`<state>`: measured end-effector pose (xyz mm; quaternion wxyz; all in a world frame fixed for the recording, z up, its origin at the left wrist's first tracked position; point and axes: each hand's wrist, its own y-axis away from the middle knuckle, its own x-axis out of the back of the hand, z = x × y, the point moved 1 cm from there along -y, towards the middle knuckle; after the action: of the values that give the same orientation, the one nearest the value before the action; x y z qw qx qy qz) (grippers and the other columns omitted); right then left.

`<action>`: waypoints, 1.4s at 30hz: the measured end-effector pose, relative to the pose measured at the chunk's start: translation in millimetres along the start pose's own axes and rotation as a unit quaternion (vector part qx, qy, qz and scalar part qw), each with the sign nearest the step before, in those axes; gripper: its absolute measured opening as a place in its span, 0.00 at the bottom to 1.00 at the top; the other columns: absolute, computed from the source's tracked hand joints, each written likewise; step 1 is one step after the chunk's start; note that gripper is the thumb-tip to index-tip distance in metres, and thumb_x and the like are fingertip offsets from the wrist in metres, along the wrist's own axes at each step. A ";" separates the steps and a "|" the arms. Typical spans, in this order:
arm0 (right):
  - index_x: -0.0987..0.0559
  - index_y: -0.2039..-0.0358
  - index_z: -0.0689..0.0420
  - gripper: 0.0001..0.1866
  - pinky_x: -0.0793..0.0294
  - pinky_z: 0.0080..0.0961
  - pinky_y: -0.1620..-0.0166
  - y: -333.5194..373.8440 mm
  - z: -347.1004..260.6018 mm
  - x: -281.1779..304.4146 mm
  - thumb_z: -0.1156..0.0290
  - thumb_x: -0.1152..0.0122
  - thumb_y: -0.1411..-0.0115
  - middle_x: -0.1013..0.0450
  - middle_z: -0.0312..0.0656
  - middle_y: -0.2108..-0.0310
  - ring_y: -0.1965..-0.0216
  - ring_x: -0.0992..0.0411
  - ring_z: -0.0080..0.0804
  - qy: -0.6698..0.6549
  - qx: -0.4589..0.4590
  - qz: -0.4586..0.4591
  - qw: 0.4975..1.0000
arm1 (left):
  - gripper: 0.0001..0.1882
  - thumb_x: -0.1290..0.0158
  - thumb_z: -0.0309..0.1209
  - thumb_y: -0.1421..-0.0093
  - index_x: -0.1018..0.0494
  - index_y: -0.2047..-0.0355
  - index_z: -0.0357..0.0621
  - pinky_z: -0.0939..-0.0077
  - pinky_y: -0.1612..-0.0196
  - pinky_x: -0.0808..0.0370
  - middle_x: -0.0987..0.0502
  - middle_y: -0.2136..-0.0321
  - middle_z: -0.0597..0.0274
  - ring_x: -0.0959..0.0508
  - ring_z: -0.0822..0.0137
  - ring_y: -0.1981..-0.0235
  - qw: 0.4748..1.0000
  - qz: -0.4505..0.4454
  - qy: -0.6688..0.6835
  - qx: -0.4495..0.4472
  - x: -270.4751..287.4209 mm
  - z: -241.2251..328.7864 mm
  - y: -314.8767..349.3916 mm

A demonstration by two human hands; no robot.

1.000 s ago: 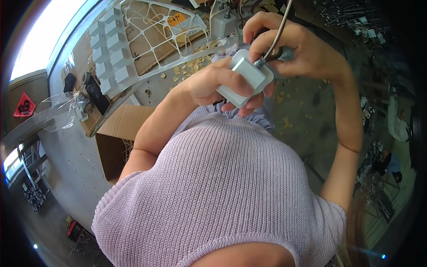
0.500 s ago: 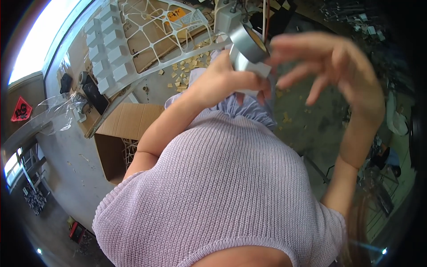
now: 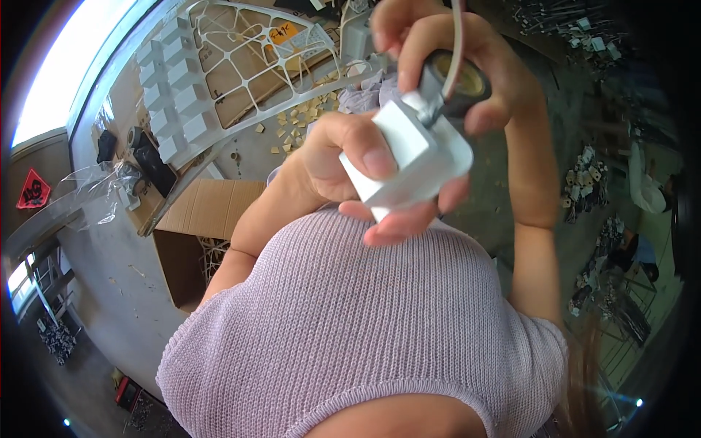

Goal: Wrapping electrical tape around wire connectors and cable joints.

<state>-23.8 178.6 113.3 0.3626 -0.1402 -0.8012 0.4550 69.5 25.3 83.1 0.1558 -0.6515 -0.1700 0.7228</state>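
My left hand (image 3: pixel 332 157) is closed around a white box-shaped plastic piece (image 3: pixel 412 164), thumb on its near face and fingers beneath it. Just above it, the curled fingers of my right hand (image 3: pixel 504 62) grip a roll of grey tape (image 3: pixel 475 82). A short grey, shiny bit (image 3: pixel 431 111) lies between the roll and the white piece; whether it is tape or a fitting I cannot tell. A thin pale cable (image 3: pixel 458 44) passes in front of my right hand and runs up out of view.
At the upper left stands a white lattice frame (image 3: pixel 248 71) beside rows of white blocks (image 3: pixel 186 102). Small yellowish chips (image 3: pixel 292 120) lie scattered on the floor. An open cardboard box (image 3: pixel 208 204) sits by my left arm. Metal parts hang at the right (image 3: pixel 586 179), near another person (image 3: pixel 644 255).
My left hand has brought the white piece nearer and turned it. My right hand, spread and apart before, is now closed on the tape roll beside it.
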 end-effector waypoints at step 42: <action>0.27 0.50 0.61 0.28 0.29 0.20 0.55 17.3 -72.6 -31.1 0.63 0.30 0.51 0.30 0.39 0.56 0.58 0.29 0.22 -0.100 -0.601 0.188 0.770 | 0.23 0.49 0.41 0.39 0.30 0.55 0.29 0.74 0.59 0.22 0.23 0.62 0.49 0.20 0.59 0.64 0.902 0.309 -0.300 -0.035 2.6 21.0 21.2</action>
<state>47.5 216.4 108.3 0.0296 -0.4307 -0.9007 -0.0489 48.3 6.5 73.2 -0.1564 -0.4291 -0.0239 0.8893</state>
